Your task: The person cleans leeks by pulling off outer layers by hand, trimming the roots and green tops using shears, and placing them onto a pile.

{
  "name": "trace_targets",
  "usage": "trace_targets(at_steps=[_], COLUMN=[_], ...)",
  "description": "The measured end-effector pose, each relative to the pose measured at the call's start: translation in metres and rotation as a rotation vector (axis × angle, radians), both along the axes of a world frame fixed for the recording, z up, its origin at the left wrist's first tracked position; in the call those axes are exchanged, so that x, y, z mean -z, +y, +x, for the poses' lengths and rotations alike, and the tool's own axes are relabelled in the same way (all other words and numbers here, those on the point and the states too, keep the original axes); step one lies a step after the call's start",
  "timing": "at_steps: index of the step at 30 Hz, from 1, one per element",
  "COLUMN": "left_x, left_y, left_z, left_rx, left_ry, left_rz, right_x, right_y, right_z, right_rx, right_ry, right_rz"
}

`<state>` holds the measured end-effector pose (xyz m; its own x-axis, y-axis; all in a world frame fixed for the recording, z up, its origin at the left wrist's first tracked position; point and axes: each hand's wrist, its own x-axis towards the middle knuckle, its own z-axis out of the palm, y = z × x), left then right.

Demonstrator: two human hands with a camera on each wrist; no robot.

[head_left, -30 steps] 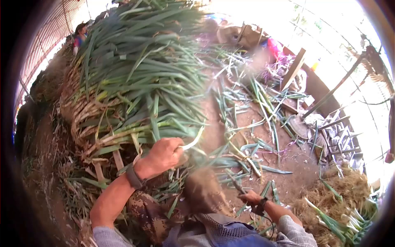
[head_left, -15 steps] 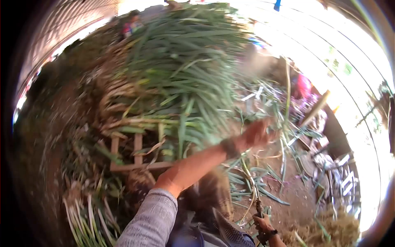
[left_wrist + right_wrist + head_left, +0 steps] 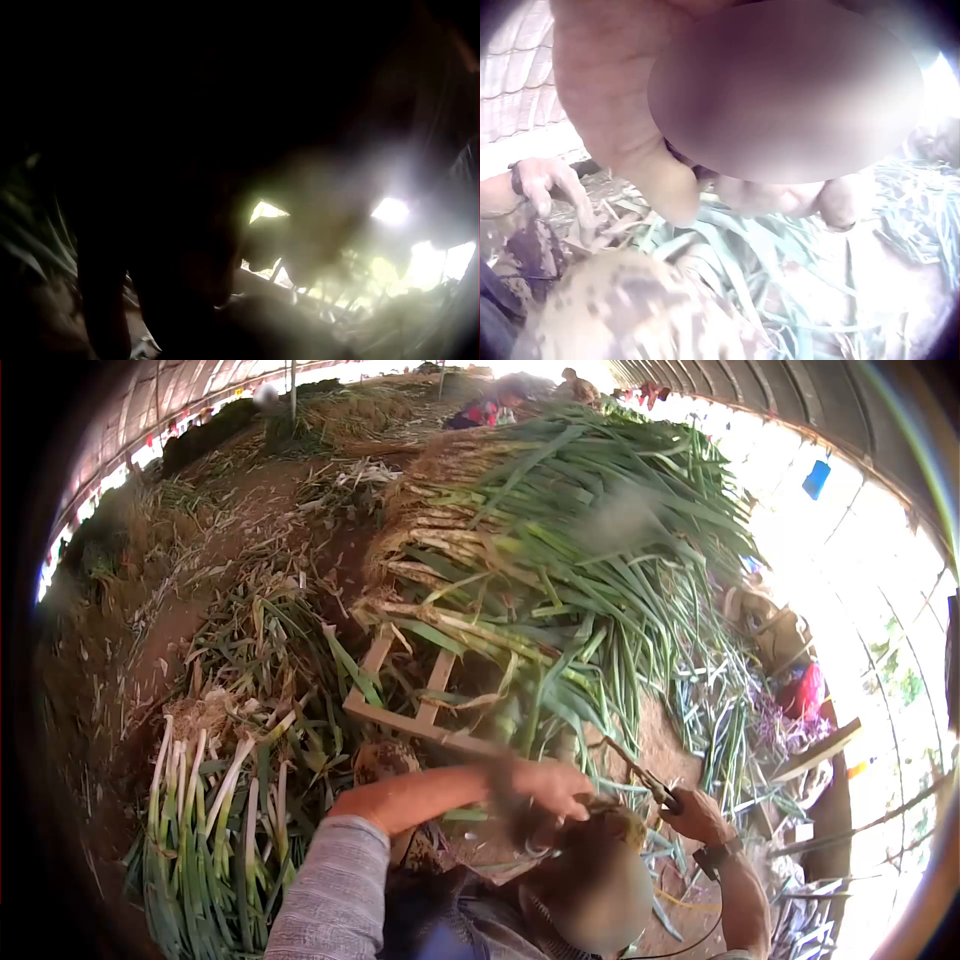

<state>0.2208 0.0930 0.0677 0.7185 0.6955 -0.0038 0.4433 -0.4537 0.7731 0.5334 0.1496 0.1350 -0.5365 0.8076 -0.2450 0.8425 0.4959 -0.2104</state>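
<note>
Fingers of the right hand curl around a dark tool, those of the left hand hang relaxed, nearer to the leek pile lying just ahead across the wooden pallet, leaves pointing right.

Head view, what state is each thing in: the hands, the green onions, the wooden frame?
Left hand: fingers relaxed, holding nothing.
Right hand: gripping a dark tool.
Stacked green onions: piled high, leaves hanging over the edge.
Wooden frame: lying under the stack, partly covered.
Loose onion bundle: lying flat on the ground.
</note>
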Motion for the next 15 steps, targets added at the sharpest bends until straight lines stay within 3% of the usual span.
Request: trace_targets(at_steps=[1, 3, 5, 7, 9, 11, 15], left_x=[-0.009, -0.002, -0.072, -0.070, -0.097, -0.072, -0.076], left_y=[0.008, 0.018, 0.022, 0.045, 0.054, 0.086, 0.136], left_z=[-0.022, -0.077, -0.117, -0.173, -0.217, -0.272, -0.334], left_rx=[0.051, 0.073, -0.159, -0.373, -0.537, -0.691, -0.911], left_ry=[0.148, -0.071, 0.248, 0.285, 0.368, 0.405, 0.389], left_rz=[-0.048, 0.183, 0.030, 0.036, 0.075, 0.089, 0.235], right_x=[-0.009, -0.022, -0.038, -0.045, -0.047, -0.060, -0.063], right_y=[0.015, 0.049, 0.082, 0.120, 0.158, 0.181, 0.223], right_z=[-0.018, -0.050, -0.086, -0.118, -0.148, -0.182, -0.227], right_rx=[-0.066, -0.174, -0.161, -0.218, -0.253, -0.245, -0.257], right_ry=[0.008, 0.063, 0.045, 0.081, 0.123, 0.057, 0.159], right_rz=[0.030, 0.085, 0.074, 0.153, 0.160, 0.151, 0.166])
